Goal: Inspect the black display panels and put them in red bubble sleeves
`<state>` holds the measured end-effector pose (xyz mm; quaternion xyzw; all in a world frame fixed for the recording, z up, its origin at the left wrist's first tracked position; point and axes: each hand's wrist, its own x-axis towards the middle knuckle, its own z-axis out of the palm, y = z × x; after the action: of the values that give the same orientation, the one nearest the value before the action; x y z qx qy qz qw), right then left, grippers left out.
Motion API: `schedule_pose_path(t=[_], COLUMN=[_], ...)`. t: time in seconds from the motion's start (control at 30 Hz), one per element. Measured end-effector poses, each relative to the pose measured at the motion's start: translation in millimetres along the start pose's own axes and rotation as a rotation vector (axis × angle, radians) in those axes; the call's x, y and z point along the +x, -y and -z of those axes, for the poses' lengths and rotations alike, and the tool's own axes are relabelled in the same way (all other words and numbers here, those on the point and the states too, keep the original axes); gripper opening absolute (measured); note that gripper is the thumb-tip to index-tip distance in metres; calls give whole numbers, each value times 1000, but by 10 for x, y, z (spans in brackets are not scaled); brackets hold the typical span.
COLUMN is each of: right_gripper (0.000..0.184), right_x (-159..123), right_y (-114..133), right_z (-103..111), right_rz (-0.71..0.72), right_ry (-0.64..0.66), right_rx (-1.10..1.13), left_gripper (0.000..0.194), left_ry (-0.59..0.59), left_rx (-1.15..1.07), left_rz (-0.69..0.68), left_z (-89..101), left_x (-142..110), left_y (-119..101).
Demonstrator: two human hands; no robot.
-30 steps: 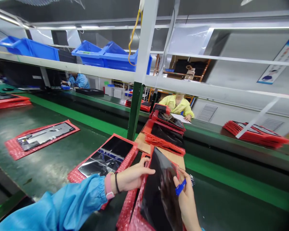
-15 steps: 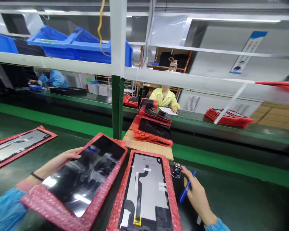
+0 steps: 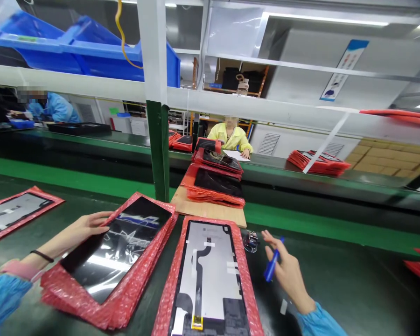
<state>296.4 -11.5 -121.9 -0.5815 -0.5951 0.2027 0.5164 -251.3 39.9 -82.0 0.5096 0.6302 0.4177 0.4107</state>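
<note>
Blue pen (image 3: 272, 266) in right hand (image 3: 289, 275)

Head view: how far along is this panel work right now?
Done: one panel lies back-side up in its red bubble wrap on the belt, apart from both hands. In hand: the left hand rests on the edge of a glossy panel topping a wrapped stack; the right hand holds a blue pen. Left: a further stack waits on the board behind.
</note>
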Motion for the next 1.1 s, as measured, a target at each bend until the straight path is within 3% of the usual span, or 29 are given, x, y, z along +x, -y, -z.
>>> schedule_pose_path(t=[0.1, 0.17, 0.27, 0.33, 0.4, 0.5, 0.73, 1.1], right_gripper=[26, 40, 47, 59, 55, 40, 38, 31], right_x=[-115, -218, -389, -494, -575, -643, -670, -684], right_y=[176, 343, 632, 791, 883, 903, 837, 815], right_z=[66, 55, -69, -208, -361, -548, -672, -714], right_rz=[-76, -127, -336, -481, -468, -335, -201, -164], right_ry=[-101, -66, 153, 325, 403, 343, 275, 295], right_rx=[104, 216, 594, 720, 677, 388, 111, 42], left_gripper=[45, 42, 45, 38, 35, 36, 32, 34], left_ry=[-224, -241, 42, 246, 407, 492, 478, 479], left_rx=[261, 226, -58, -190, -323, -443, -477, -527], left_rz=[-196, -227, -178, -77, 81, 259, 382, 450], left_z=[-101, -308, -783, -1119, -1392, -1619, -1621, -1618], left_x=[-63, -194, -491, -694, -848, -950, -929, -930], left_y=[-125, -245, -420, -491, -515, -498, -583, -704])
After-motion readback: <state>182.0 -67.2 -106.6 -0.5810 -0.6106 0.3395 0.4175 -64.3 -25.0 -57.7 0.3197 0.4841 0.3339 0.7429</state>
